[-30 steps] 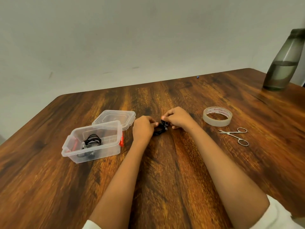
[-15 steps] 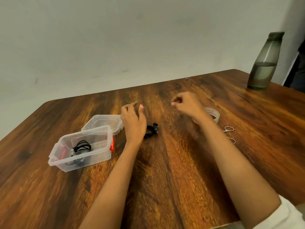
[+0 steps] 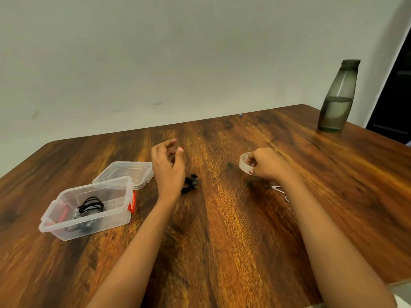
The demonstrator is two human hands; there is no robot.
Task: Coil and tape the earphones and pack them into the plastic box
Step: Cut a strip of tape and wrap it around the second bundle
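Right hand (image 3: 265,163) closed on the roll of clear tape (image 3: 244,162), fingers hooked through its core, at about 2 o'clock from the table's middle. Left hand (image 3: 169,165) empty, fingers loosely spread, hovering just above and to 9 o'clock of the coiled black earphones (image 3: 190,182), not touching them. Coil lying loose on the wooden table (image 3: 222,218), buds at its 12 o'clock side, not yet bound by any tape that shows. Open plastic box (image 3: 89,207) at 9 o'clock, already holding another black coil (image 3: 91,205); its lid (image 3: 124,173) flat just behind it. Small scissors (image 3: 280,192) half hidden under the right forearm, at 6 o'clock of the roll. Water bottle (image 3: 338,96) far off at 1 o'clock.

Step in hand, judged: fetching tape to bind the coil. Best done by finding the free end first, peeling only a short strip, and keeping the left hand back on the loops so none spring apart. Wrap across the bundle's middle, clear of the buds. Cut rather than tear, to avoid tugging the cord.
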